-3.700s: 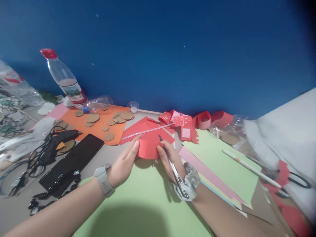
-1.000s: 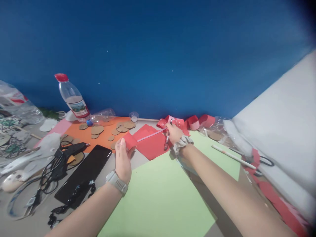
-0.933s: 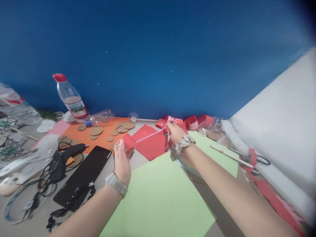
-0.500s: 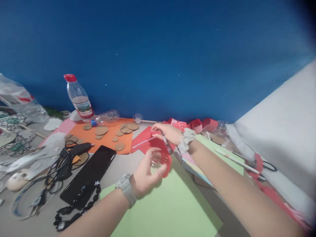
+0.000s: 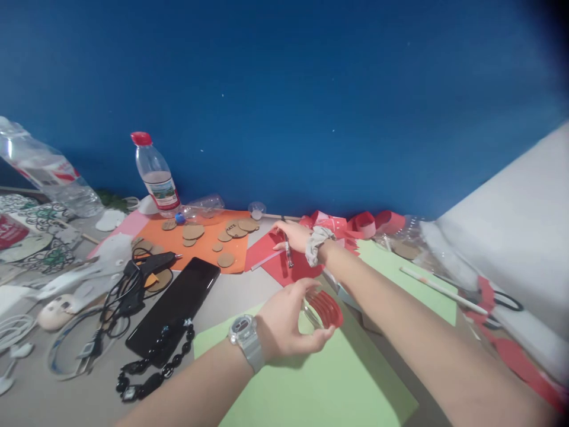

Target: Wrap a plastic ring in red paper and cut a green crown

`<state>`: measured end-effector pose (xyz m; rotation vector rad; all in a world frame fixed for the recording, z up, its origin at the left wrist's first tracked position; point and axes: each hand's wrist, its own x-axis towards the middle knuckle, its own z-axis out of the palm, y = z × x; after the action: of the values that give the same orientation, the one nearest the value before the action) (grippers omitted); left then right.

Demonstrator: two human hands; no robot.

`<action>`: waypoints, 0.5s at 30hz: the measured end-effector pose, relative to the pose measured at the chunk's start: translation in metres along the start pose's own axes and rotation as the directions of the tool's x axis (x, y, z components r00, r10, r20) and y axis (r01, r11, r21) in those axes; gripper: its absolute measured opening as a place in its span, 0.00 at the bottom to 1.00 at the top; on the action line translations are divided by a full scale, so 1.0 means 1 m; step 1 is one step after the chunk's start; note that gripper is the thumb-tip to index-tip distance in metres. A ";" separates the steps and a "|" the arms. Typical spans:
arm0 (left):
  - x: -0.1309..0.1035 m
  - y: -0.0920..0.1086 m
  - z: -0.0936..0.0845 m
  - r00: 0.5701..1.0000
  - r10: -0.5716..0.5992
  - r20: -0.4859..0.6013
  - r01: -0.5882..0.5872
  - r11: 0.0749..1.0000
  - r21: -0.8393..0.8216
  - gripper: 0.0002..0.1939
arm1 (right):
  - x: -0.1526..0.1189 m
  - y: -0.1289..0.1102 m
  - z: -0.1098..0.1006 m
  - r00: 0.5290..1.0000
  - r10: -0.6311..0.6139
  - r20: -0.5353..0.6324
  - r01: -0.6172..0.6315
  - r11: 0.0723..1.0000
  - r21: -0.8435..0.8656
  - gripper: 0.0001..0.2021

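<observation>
My left hand, a pale watch on its wrist, is curled around a short clear plastic piece with a ridged red side. It holds this piece above a light green sheet. Farther back, my right hand wears a light scrunchie at the wrist and has a pen between its fingers, tip pointing down. Under that hand lies red paper, with a thin pale strip across it. The thumb side of the right hand is partly hidden.
To the left lie a black phone, a beaded bracelet, and a glue gun with its cord. Cardboard discs rest on orange paper. A red-capped bottle stands by the blue wall. Red paper loops sit behind my right hand.
My left hand has moved right with the clear and red piece and turned it. The right hand and pen have shifted slightly left over the red paper. The view has swung a little left.
</observation>
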<state>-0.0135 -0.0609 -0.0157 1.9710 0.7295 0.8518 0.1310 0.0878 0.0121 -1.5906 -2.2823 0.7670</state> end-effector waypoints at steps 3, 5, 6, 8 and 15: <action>0.001 -0.004 0.001 0.998 -0.042 -0.050 0.041 0.999 -0.031 0.36 | -0.003 0.003 0.004 0.998 0.015 0.058 -0.016 1.000 0.025 0.13; 0.003 -0.005 0.000 0.995 -0.068 -0.077 0.063 0.996 -0.068 0.36 | -0.005 0.004 0.005 0.998 0.015 0.056 -0.017 0.999 0.046 0.12; 0.004 -0.004 -0.001 0.992 -0.084 -0.090 0.076 0.993 -0.092 0.35 | -0.007 0.004 0.004 0.999 0.012 0.037 -0.014 0.998 0.059 0.12; 0.006 -0.002 -0.003 0.982 -0.134 -0.131 0.115 0.983 -0.141 0.34 | -0.011 0.003 0.000 0.999 0.007 -0.034 -0.004 0.996 0.085 0.11; 0.013 0.004 -0.005 0.949 -0.254 -0.185 0.190 0.933 -0.305 0.24 | -0.070 0.002 -0.016 0.902 0.092 -0.422 0.010 0.972 0.235 0.14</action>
<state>-0.0090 -0.0508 -0.0065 1.5206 0.8887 0.9868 0.1660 0.0280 0.0306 -1.5227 -1.7809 0.5918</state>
